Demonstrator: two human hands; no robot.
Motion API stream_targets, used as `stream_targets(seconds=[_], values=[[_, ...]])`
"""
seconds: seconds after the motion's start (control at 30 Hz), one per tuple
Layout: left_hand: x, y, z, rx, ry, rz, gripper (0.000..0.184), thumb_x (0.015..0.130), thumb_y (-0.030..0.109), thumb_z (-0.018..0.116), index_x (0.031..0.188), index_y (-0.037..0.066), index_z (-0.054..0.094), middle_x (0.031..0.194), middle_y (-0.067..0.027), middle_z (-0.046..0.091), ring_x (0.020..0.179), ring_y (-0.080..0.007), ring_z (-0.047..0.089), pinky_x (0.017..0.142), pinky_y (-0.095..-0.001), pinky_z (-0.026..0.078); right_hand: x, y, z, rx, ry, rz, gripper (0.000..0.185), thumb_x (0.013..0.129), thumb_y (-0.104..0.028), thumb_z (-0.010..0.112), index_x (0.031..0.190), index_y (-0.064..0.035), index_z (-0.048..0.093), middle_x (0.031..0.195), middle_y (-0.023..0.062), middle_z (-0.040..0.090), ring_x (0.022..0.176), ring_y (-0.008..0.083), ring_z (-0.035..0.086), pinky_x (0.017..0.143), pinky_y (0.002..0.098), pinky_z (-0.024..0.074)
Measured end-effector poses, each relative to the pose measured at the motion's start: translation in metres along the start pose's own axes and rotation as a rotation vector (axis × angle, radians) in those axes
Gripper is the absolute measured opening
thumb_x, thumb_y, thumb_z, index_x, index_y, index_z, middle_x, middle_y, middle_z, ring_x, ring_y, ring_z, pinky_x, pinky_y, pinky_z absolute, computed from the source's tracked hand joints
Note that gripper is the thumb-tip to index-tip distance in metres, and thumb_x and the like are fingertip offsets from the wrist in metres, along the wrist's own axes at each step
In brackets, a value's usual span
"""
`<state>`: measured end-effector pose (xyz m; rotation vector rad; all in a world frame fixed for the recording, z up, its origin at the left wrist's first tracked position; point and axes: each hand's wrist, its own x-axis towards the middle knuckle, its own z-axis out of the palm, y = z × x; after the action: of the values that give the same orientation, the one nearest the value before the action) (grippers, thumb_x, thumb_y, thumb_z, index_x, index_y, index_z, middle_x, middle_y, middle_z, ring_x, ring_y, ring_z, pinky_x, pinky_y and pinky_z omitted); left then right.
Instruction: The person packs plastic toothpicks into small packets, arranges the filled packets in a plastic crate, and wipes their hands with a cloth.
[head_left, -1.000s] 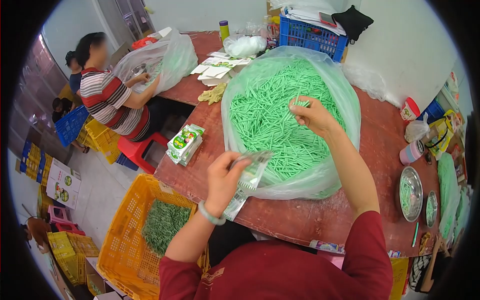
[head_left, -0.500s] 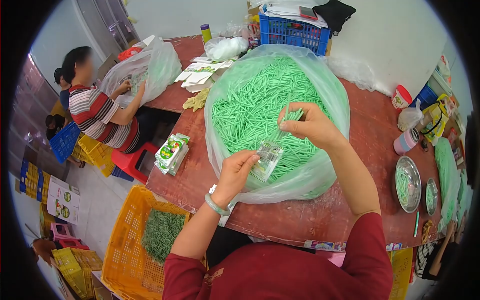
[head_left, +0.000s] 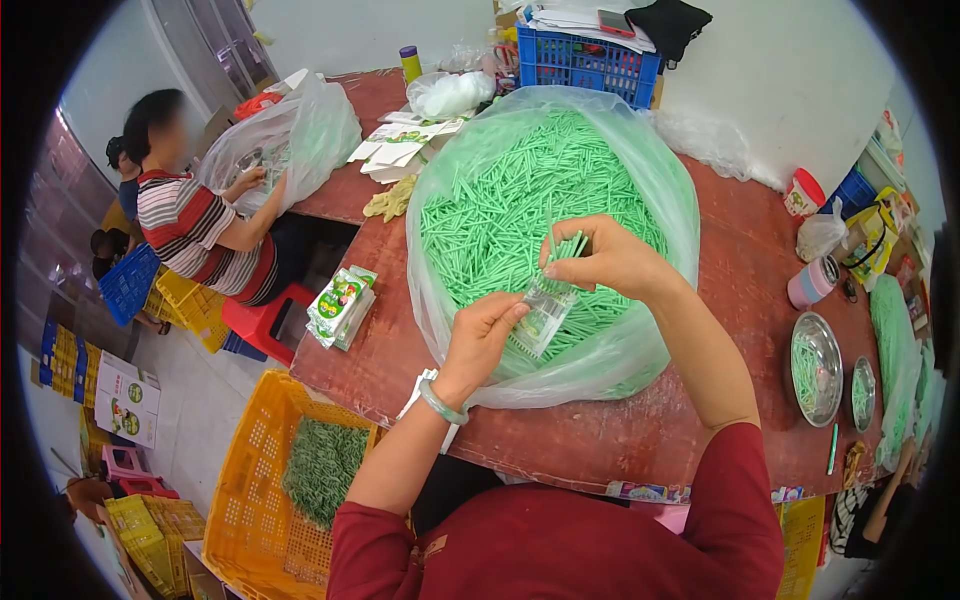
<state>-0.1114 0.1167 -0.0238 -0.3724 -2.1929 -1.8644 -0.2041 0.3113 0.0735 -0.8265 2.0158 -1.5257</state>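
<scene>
A big clear plastic bag (head_left: 672,180) lies open on the table, full of thin green sticks (head_left: 530,190). Over its near part, my left hand (head_left: 486,335) pinches a small printed packet (head_left: 543,318) by its side. My right hand (head_left: 603,258) is closed on a small bunch of the green sticks, their lower ends at the packet's upper edge. Whether the tips are inside the packet I cannot tell. A stack of printed packets (head_left: 342,305) lies on the table to the left of the bag.
Left of me, a yellow crate (head_left: 245,500) holds dark green pieces. A steel bowl (head_left: 816,370) and a pink cup (head_left: 812,282) stand on the red table (head_left: 740,300) at right. A blue crate (head_left: 585,65) is at the back. A person (head_left: 205,225) sits at left.
My right hand has moved down and left, bringing the sticks to the packet's upper edge. My left hand and the packet have shifted slightly right.
</scene>
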Motion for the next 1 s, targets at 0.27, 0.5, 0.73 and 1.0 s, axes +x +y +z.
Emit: stream_targets(seconds=[0.27, 0.5, 0.73, 1.0], values=[[0.014, -0.003, 0.019, -0.042, 0.143, 0.034, 0.019, 0.093, 0.007, 0.060, 0.109, -0.002, 0.067, 0.088, -0.0067, 0.066, 0.078, -0.0117, 0.057, 0.071, -0.0239, 0.045, 0.004, 0.007, -0.004, -0.042, 0.029, -0.049, 0.032, 0.084, -0.015, 0.069, 0.115, -0.0080, 0.066, 0.101, 0.0014, 0.062, 0.086, 0.0098, 0.055, 0.076, 0.0268, 0.0466], [0.031, -0.014, 0.029, -0.181, 0.195, -0.075, 0.021, 0.095, 0.010, 0.059, 0.110, -0.002, 0.067, 0.091, -0.0027, 0.067, 0.082, -0.0077, 0.056, 0.073, -0.0237, 0.046, -0.003, 0.026, -0.002, -0.248, 0.195, -0.161, 0.054, 0.096, -0.025, 0.056, 0.146, -0.0116, 0.040, 0.138, 0.0138, 0.048, 0.127, 0.0262, 0.045, 0.106, 0.0390, 0.0359], [0.025, -0.013, 0.021, -0.421, 0.112, -0.181, 0.025, 0.097, 0.013, 0.057, 0.117, -0.001, 0.063, 0.096, -0.0005, 0.066, 0.086, -0.0052, 0.055, 0.078, -0.0223, 0.045, -0.007, 0.016, 0.006, -0.180, 0.181, -0.093, 0.052, 0.091, -0.013, 0.060, 0.140, -0.0075, 0.044, 0.112, 0.0101, 0.058, 0.101, 0.0191, 0.055, 0.089, 0.0324, 0.0449], [-0.008, 0.038, -0.052, -0.327, -0.139, -0.199, 0.047, 0.082, 0.004, 0.072, 0.125, -0.001, 0.054, 0.106, -0.0038, 0.064, 0.094, -0.0101, 0.060, 0.078, -0.0302, 0.049, 0.009, -0.014, 0.065, -0.029, -0.048, -0.187, 0.046, 0.085, 0.002, 0.060, 0.130, -0.0042, 0.053, 0.081, -0.0017, 0.053, 0.078, 0.0070, 0.052, 0.071, 0.0238, 0.0450]])
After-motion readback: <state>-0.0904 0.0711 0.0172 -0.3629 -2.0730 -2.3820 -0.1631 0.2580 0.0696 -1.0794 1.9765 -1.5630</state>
